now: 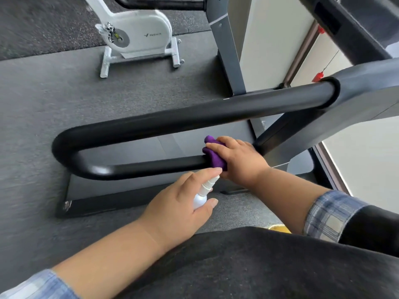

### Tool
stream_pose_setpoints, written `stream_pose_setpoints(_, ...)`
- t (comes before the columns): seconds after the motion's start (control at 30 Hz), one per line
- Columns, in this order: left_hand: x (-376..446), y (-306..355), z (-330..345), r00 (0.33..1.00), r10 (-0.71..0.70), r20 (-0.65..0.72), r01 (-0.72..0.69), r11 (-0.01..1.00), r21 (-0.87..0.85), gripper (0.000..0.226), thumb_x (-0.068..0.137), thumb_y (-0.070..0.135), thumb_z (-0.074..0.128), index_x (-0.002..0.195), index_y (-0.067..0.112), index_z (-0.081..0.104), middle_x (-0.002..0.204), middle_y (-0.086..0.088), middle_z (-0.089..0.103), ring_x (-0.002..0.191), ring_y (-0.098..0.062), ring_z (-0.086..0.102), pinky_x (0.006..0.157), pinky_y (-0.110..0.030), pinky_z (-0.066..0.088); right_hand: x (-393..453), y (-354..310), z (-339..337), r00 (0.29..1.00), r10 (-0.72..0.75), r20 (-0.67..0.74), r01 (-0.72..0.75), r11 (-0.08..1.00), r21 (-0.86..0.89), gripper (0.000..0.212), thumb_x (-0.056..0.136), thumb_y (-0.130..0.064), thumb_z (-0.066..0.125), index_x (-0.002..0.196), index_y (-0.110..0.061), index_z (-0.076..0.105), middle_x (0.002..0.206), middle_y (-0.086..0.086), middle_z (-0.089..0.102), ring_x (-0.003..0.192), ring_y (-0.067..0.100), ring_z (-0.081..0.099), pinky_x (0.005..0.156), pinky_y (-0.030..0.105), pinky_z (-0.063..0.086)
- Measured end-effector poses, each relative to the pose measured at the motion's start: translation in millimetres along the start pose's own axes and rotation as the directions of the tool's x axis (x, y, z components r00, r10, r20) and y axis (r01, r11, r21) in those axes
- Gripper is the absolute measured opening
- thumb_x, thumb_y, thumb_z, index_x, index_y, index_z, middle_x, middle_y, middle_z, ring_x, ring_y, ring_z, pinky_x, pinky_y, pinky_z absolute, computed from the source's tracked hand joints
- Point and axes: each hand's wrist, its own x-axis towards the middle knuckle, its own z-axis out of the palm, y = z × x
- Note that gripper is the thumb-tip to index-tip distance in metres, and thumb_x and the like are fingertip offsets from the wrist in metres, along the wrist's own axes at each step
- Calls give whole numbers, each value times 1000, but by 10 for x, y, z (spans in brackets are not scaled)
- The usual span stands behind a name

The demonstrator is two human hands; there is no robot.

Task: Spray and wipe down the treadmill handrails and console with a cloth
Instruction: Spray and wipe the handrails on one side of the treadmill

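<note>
**Purple cloth on the lower rail of a treadmill handrail**

A right hand grips a purple cloth wrapped round the lower bar of the black looped handrail, near its frame end. The left hand holds a white spray bottle just beside it, forefinger over the nozzle. Behind, a white exercise bike carries a partly legible logo, apparently "MERACH".

We read only one marking, a small dark logo and brand word, roughly "MERACH" though blurred, printed on the white housing of the exercise bike standing on the floor.
</note>
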Motion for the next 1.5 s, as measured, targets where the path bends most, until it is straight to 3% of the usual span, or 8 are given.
stream_pose_setpoints(0.2, -96, 20, -46, 998, -49, -40, 50, 999, 9, 57, 88, 48, 56, 136, 56, 28, 117, 18, 55, 100, -6, 57, 86, -26, 44, 116, -277, 7, 999, -13, 37, 14, 1000, -14, 90, 70, -74, 29, 149, -34, 39, 146, 3, 47, 120, 35, 55, 97, 50, 44)
stream_pose_setpoints(0.4, -451, -203, -317, 985, -151, -78, 154, 987, 34, 61, 88, 41, 61, 135, 58, 26, 122, 18, 56, 105, -5, 57, 92, -30, 47, 417, -904, 90, 987, -138, 82, 142, 989, -38, 86, 76, -62, 31, 155, -32, 23, 153, 1, 37, 126, 32, 50, 102, 47, 43)
stream_pose_setpoints(0.5, -611, -341, -473, 980, -173, -93, 179, 982, 57, 62, 87, 43, 61, 136, 58, 27, 123, 21, 54, 106, -3, 55, 92, -22, 44, 583, -1223, 222, 979, -196, 49, 198, 980, -36, 77, 91, -54, 53, 156, -33, 18, 155, 1, 34, 129, 31, 48, 104, 45, 43)
stream_pose_setpoints(0.63, -853, -575, -684, 973, -196, -119, 203, 978, 45, 63, 87, 42, 62, 136, 58, 27, 126, 19, 55, 108, -3, 56, 93, -21, 43, 793, -1687, 374, 974, -226, 30, 227, 974, -23, 83, 88, -69, 56, 155, -36, 21, 154, -3, 35, 128, 28, 50, 102, 43, 45)
stream_pose_setpoints(0.8, -1180, -882, -948, 966, -218, -140, 225, 974, 36, 57, 85, 53, 54, 136, 60, 29, 118, 20, 56, 104, -5, 57, 90, -25, 44, 921, -2095, 444, 975, -65, -211, 160, 869, 469, 72, 78, -74, 60, 140, -40, 43, 139, -14, 50, 123, 8, 51, 100, 27, 41)
stream_pose_setpoints(0.9, -1320, -1032, -1087, 968, -206, -142, 213, 976, 35, 57, 84, 54, 53, 136, 59, 29, 117, 19, 57, 104, -4, 58, 90, -27, 45, 959, -2423, 525, 968, -18, -249, 170, 781, 601, 66, 73, -74, 63, 125, -38, 42, 117, -20, 46, 106, -5, 45, 92, 20, 36)
stream_pose_setpoints(1.07, -1412, -1199, -1250, 983, -155, -99, 159, 987, 35, 56, 85, 54, 52, 135, 60, 27, 120, 19, 56, 103, -5, 57, 90, -24, 43, 1031, -2615, 598, 973, 43, -228, 48, 924, 380, 79, 65, -82, 63, 120, -29, 46, 114, -9, 55, 93, 21, 62, 75, 34, 44)
stream_pose_setpoints(1.5, -1011, -1051, -1014, 997, -5, 79, 3, 1000, 25, 58, 85, 51, 56, 135, 61, 27, 121, 16, 57, 102, -5, 58, 89, -30, 49, 909, -2245, 427, 995, -101, -17, 102, 994, 36, 90, 77, -67, 68, 153, -41, 26, 149, -2, 40, 127, 30, 49, 101, 46, 42)
